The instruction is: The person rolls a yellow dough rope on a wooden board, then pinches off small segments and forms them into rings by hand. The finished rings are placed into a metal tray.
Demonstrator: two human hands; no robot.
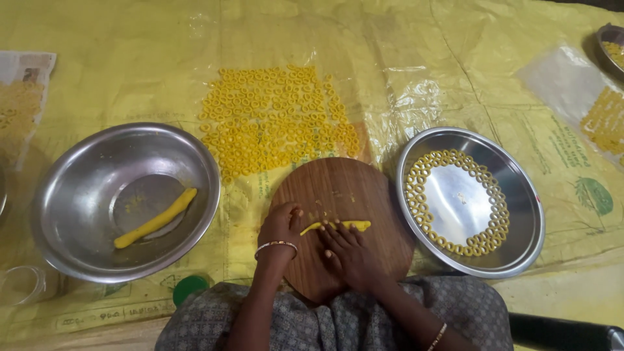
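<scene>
Together the flat, open right hand (348,250) and curled left hand (281,223) press a yellow dough strip (338,226) on the round wooden board (351,188), between two steel bowls.

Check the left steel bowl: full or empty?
Nearly empty: the left steel bowl holds only one yellow dough roll.

Grey patterned dress (364,318), beaded bangles (275,245) on both wrists.
</scene>
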